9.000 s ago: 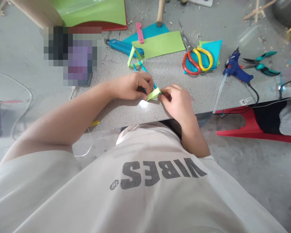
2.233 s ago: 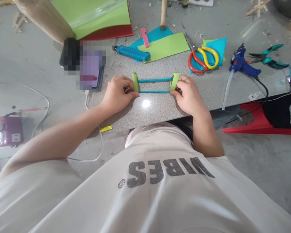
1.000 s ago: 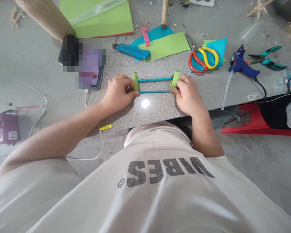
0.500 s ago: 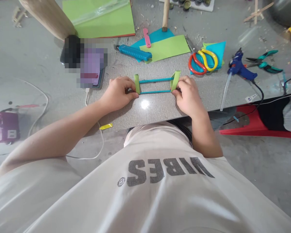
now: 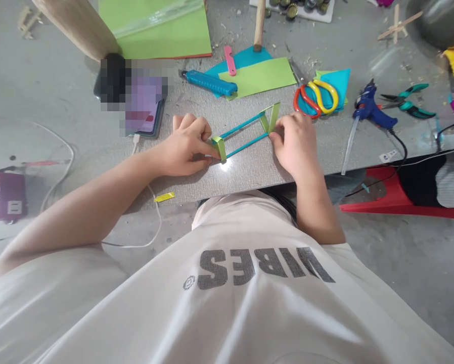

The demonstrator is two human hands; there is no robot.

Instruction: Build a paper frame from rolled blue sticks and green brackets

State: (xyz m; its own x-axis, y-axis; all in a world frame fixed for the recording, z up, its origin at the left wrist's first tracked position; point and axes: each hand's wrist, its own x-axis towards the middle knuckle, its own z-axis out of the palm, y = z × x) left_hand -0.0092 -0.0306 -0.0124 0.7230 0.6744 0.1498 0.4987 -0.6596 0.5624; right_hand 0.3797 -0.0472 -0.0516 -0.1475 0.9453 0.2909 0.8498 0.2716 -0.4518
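Note:
Between my hands is a small paper frame: two thin blue strips run lengthwise, with a folded green piece across each end. It slants upward to the right over the table. My left hand pinches the green end piece on the left between thumb and fingers. At the other end, my right hand grips the taller green piece; its fingertips are partly hidden behind the hand's back.
Beyond my hands lie a blue cutter, green paper, scissors and a pink blade piece. A glue gun and pliers are to the right. A phone with a cable sits left.
The frame has turned from nearly level to a slant, its right end farther up and its left end nearer me. Both hands keep hold of its ends.

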